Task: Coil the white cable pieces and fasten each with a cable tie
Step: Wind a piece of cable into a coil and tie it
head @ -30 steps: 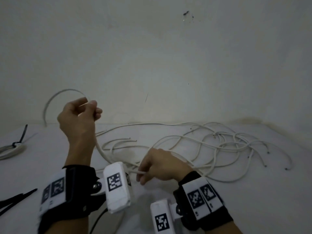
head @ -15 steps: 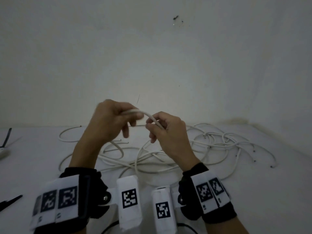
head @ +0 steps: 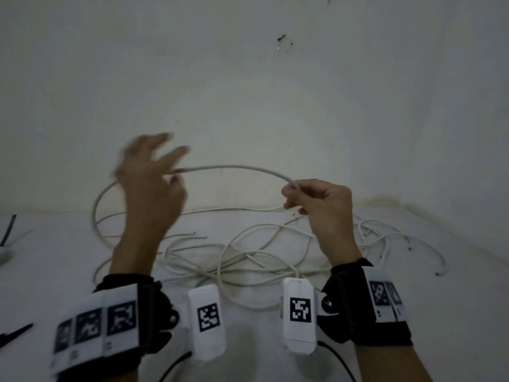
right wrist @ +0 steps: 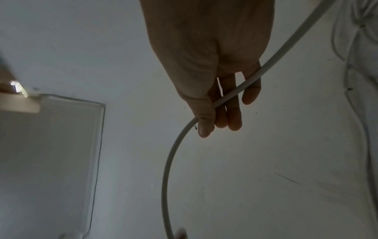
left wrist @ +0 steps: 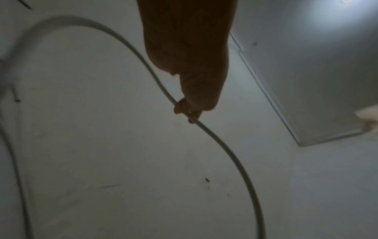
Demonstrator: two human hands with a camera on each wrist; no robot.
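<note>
Head view: one white cable (head: 228, 169) arcs between two hands; left grip (head: 154, 186) and right grip (head: 316, 201) each pinch it.

A white cable piece (head: 228, 169) is lifted off the white surface (head: 454, 312) and arches in the air, then bends down in a wide loop toward the surface's left part. More white cable pieces (head: 275, 255) lie in a loose, uncoiled tangle across the middle and right of the surface, near its far edge. Black cable ties (head: 15, 334) lie at the left edge.
</note>
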